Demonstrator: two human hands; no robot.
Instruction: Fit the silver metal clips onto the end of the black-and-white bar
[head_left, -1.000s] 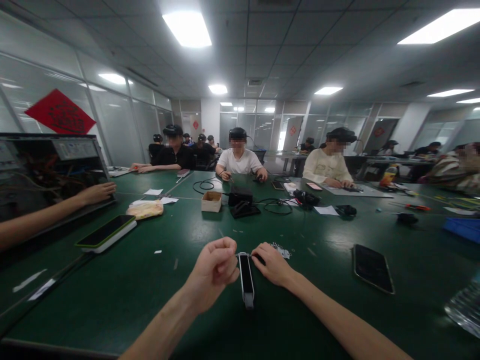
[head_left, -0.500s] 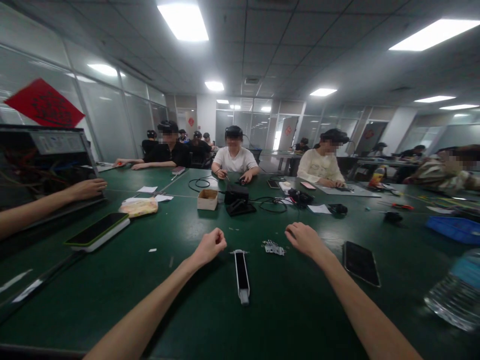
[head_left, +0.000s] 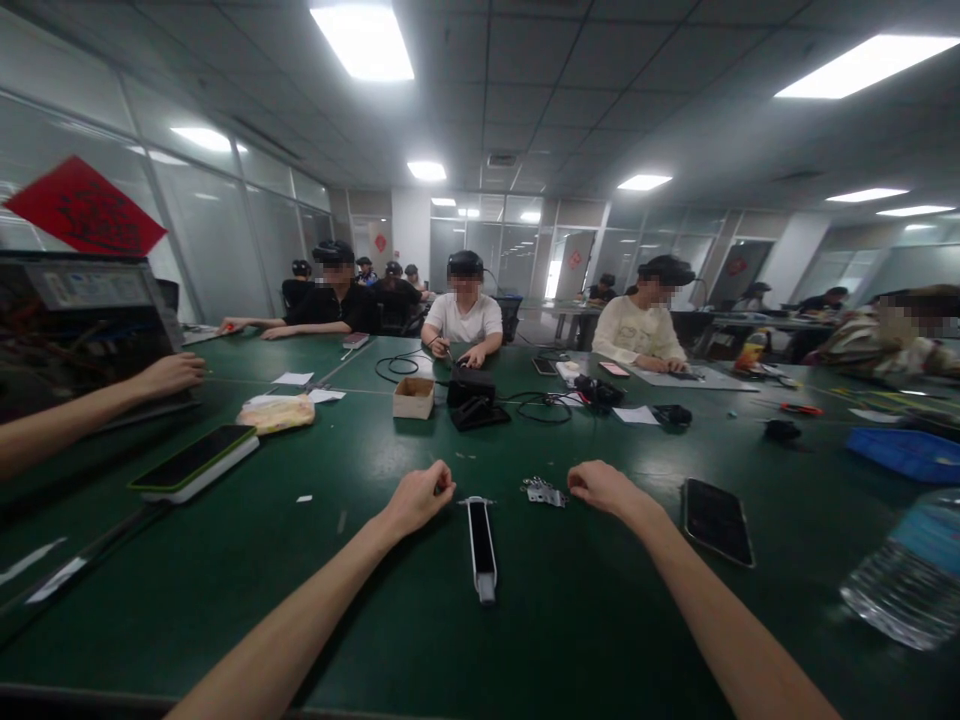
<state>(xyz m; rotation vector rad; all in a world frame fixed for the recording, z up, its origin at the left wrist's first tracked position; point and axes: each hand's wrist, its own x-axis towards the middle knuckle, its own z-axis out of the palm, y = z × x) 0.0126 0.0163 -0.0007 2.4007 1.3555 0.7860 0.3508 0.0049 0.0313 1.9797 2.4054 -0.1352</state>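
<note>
A slim device (head_left: 482, 545) with a white frame, a black face and a grey end lies on the green table, a thin crosspiece at its far end. Just left of that end is my left hand (head_left: 421, 497), fingers curled together; whatever they may hold is hidden. My right hand (head_left: 606, 488) is low over the table, fingers bent and close together. Its fingertips are at the right edge of a small heap of metal parts (head_left: 546, 492). I cannot make out what is between them. Neither hand touches the slim device.
A dark phone (head_left: 718, 522) and a water bottle (head_left: 904, 575) lie to the right, before a blue tray (head_left: 904, 455). Ahead are a small box (head_left: 413, 398) and black cables. At left, another person's hand (head_left: 174, 374) reaches near an open computer case (head_left: 82, 345).
My hands have parted from the slim device, now left lying on the table. My right hand moved right, then came down beside the metal parts. My left hand shifted slightly left, staying curled.
</note>
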